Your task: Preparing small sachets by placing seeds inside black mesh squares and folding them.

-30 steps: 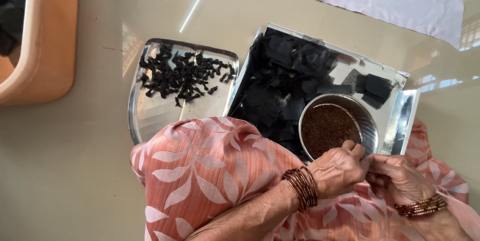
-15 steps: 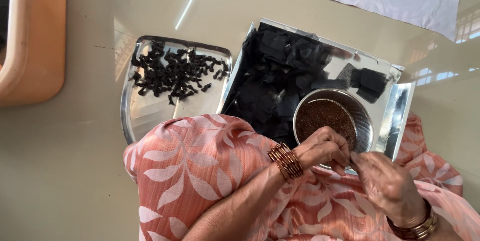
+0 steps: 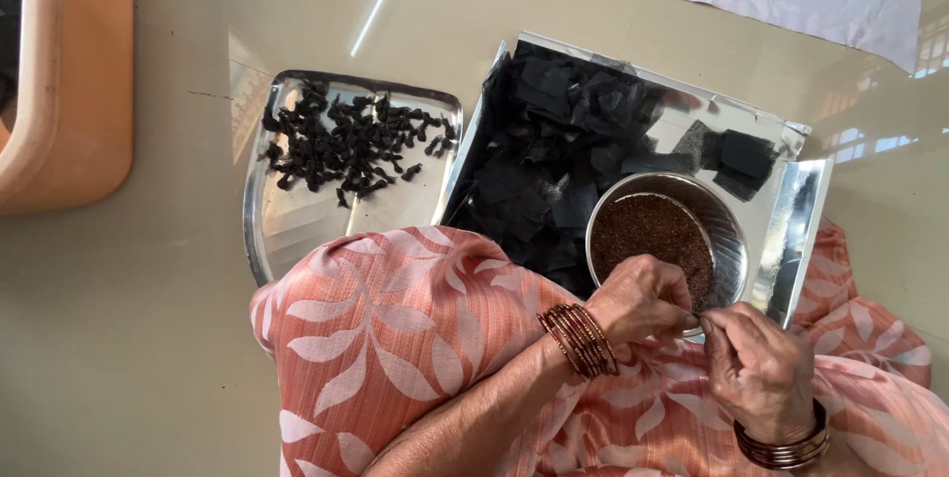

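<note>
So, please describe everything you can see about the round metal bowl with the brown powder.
The round metal bowl looks like shiny steel, with a thin rim. It stands upright on the right part of a shiny metal tray, beside a heap of black squares. Fine reddish-brown powder fills it. The left hand covers its near rim; the right hand is just below it, fingertips meeting.

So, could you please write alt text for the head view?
Seen from above, a person's left hand and right hand meet fingertip to fingertip at the near rim of a steel bowl of brown grains. The bowl sits on a tray of black squares, beside a plate of dark twisted pieces.
</note>
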